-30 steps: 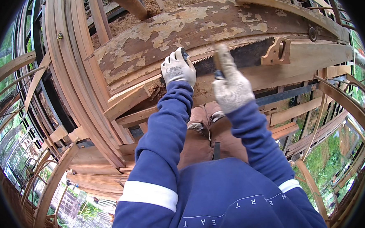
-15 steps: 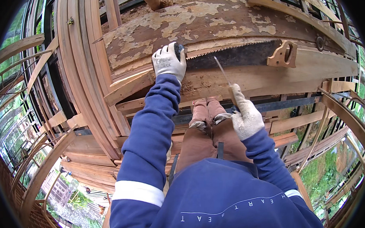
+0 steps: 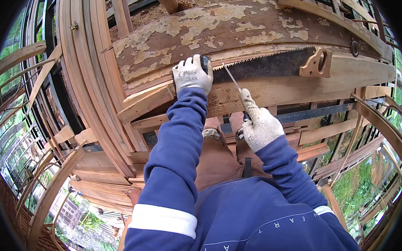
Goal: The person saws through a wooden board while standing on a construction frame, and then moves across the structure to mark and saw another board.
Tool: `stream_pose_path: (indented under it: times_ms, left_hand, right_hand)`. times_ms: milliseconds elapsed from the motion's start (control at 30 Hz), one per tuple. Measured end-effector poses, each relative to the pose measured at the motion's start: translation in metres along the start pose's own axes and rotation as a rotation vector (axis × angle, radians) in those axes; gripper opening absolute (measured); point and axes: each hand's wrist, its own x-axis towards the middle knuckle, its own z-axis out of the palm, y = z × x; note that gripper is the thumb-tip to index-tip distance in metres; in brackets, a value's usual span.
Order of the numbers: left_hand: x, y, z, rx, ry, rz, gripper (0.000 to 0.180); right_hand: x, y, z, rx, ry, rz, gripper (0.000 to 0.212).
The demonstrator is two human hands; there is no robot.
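A handsaw (image 3: pixel 270 65) lies along a wooden beam, teeth facing away from me and its wooden handle (image 3: pixel 317 63) to the right. My left hand (image 3: pixel 192 76), in a white glove with dark palm coating, is closed over the blade's narrow left end and hides it. In my right hand (image 3: pixel 262 127), also gloved, is a slim metal file (image 3: pixel 231 77). The index finger stretches along the file, while the other fingers wrap its grip, mostly hidden. The file's tip points away and slightly left, close to the toothed edge, though contact cannot be told.
Beyond the saw lies a board with flaking paint (image 3: pixel 196 30). Long planks (image 3: pixel 88 63) run along the left, beside a short wood block (image 3: pixel 145 103). My trouser legs (image 3: pixel 216 156) are below the beam (image 3: pixel 299 91). Curved wooden rails (image 3: pixel 382 120) flank both sides.
My right hand has moved left and a little away from me with the file, bringing it nearer my left hand. My legs are further apart. The saw appears slightly further right in view.
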Motion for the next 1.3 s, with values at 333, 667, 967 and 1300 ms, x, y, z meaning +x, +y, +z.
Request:
stream_pose_path:
  times_ms: [333, 667, 967, 1300]
  left_hand:
    - [0.001, 0.002, 0.002, -0.076, 0.034, 0.066, 0.028]
    - [0.004, -0.004, 0.0, -0.099, -0.038, 0.068, 0.033]
    - [0.003, -0.006, 0.001, -0.113, -0.042, 0.085, 0.033]
    - [0.004, -0.006, 0.002, -0.111, -0.025, 0.083, 0.031]
  right_hand:
    - [0.068, -0.026, 0.015, -0.101, 0.041, 0.09, 0.07]
    - [0.002, -0.029, 0.003, 0.318, 0.178, 0.088, 0.066]
    - [-0.006, -0.032, 0.02, 0.134, 0.083, 0.217, 0.069]
    - [0.039, -0.033, 0.021, 0.253, 0.233, 0.117, 0.068]
